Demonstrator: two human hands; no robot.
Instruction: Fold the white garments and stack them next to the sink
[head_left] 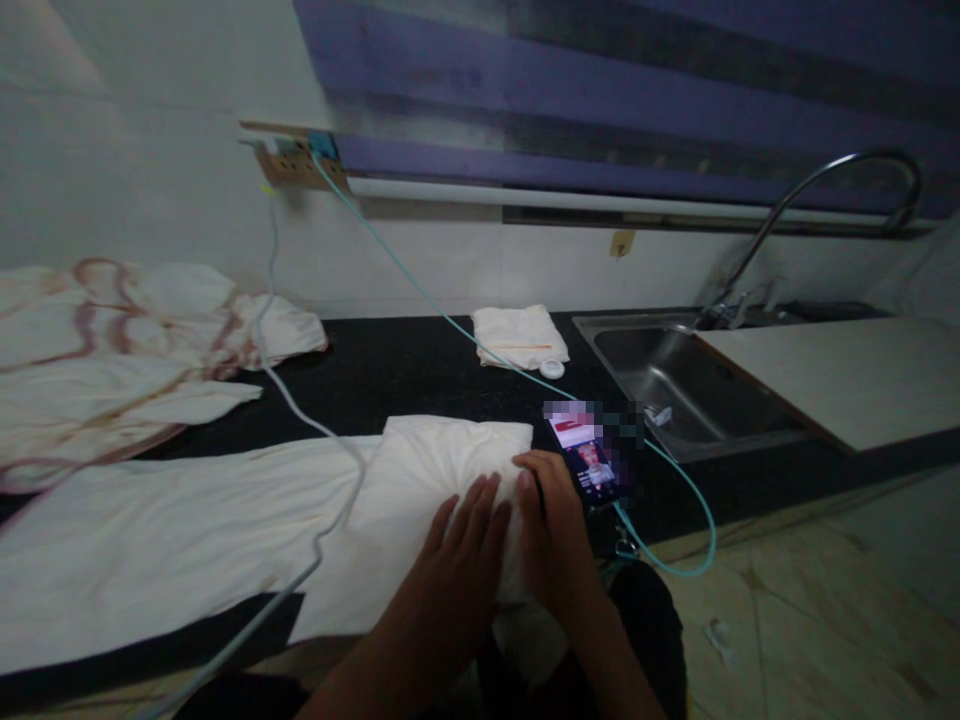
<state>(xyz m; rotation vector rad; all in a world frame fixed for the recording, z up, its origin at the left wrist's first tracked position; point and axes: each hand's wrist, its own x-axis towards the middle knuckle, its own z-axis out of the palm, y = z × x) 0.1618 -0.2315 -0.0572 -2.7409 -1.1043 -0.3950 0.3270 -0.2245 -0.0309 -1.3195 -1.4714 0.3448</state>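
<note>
A white cloth (424, 470), folded into layers at its right end, lies on the black counter, its long tail running off to the left. My left hand (465, 545) rests flat on the folded part, fingers stretched out, and creases fan out ahead of the fingertips. At the cloth's right edge, my right hand (555, 520) is bent, thumb and forefinger close together on the fabric; its other fingers are mostly hidden. Just right of that hand lies a phone (589, 460) with a lit screen.
A grey cable (289, 395) crosses the white cloth. A teal cable (397, 262) runs from the wall socket strip (300, 170) past the phone. Patterned fabric (135, 350) is heaped left; a small folded cloth (517, 332) lies behind. A sink (690, 385) and board (855, 375) are right.
</note>
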